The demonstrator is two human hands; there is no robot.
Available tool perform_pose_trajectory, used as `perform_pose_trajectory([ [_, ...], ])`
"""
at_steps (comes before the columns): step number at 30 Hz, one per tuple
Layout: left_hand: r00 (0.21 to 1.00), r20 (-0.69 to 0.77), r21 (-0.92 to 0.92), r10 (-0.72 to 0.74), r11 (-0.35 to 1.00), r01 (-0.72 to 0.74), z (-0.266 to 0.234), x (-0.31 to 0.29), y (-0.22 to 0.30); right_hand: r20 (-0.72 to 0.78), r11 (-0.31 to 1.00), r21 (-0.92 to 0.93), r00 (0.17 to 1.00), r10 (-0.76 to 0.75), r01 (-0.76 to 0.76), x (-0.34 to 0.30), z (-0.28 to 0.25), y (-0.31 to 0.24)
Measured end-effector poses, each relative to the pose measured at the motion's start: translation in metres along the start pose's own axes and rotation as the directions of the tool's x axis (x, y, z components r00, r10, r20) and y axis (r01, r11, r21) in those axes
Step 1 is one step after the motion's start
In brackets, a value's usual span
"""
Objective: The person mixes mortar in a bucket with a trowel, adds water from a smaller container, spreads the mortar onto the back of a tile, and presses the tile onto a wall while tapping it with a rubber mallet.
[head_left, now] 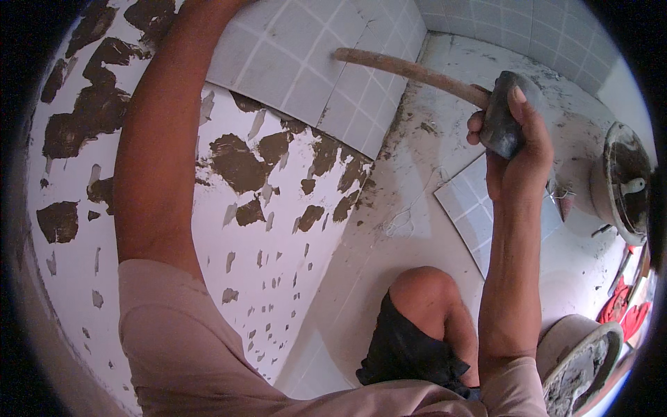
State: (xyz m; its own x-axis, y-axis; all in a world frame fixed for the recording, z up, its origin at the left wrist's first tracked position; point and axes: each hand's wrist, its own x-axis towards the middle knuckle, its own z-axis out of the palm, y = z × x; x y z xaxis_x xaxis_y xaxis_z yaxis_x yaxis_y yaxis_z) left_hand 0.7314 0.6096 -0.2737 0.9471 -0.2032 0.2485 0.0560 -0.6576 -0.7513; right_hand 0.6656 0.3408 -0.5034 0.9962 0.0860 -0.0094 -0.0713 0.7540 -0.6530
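My right hand [526, 142] is wrapped round the black head of a mallet [501, 115], thumb along its side. The mallet's wooden handle [410, 68] points left, and its free end appears against the face of the grey gridded wall tiles [292, 66]. Whether it touches them I cannot tell. My left arm [160, 160] reaches up along the wall, and its hand lies beyond the top edge. Below the tiles, the white wall [215, 208] carries dark mortar dabs [240, 163] and many small chipped marks.
A loose gridded tile [462, 208] lies on the dirty floor beside a pointed trowel [566, 203] and thin string [401, 221]. Two buckets stand at the right, an upper one [606, 174] and a lower one [556, 340] holding grey mortar. Red cloth [615, 306] lies between them.
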Motion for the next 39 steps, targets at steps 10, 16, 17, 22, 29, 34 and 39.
perform_pose_trajectory([
  [10,1.000,0.018,-0.060,0.011,0.998,-0.010,0.003,0.005,-0.004,-0.012,1.000,-0.020,1.000,0.010,-0.011,0.018,-0.001,0.008],
  [16,0.998,-0.031,-0.023,0.061,0.998,-0.062,0.010,0.016,-0.015,0.017,1.000,-0.009,1.000,0.026,-0.026,0.021,0.008,0.010],
  [17,1.000,-0.016,-0.057,0.016,0.998,-0.016,0.014,0.016,-0.018,0.027,0.999,0.004,0.999,0.033,-0.034,0.018,0.010,0.009],
  [22,0.987,-0.034,-0.042,-0.154,0.987,0.153,-0.003,0.012,-0.003,0.014,1.000,-0.020,1.000,0.008,-0.008,0.008,0.018,-0.002],
  [29,0.988,-0.064,-0.127,-0.138,0.983,0.129,-0.001,0.013,-0.008,0.027,0.994,-0.104,0.999,0.040,-0.037,0.001,0.021,-0.007],
  [34,0.990,-0.046,-0.121,-0.132,0.985,0.126,-0.002,0.013,-0.008,0.003,0.997,-0.075,1.000,0.015,-0.014,0.005,0.016,-0.012],
  [39,0.989,-0.057,-0.111,-0.133,0.986,0.126,0.001,0.015,-0.008,0.041,0.997,-0.081,0.999,0.023,-0.020,0.006,0.021,-0.010],
])
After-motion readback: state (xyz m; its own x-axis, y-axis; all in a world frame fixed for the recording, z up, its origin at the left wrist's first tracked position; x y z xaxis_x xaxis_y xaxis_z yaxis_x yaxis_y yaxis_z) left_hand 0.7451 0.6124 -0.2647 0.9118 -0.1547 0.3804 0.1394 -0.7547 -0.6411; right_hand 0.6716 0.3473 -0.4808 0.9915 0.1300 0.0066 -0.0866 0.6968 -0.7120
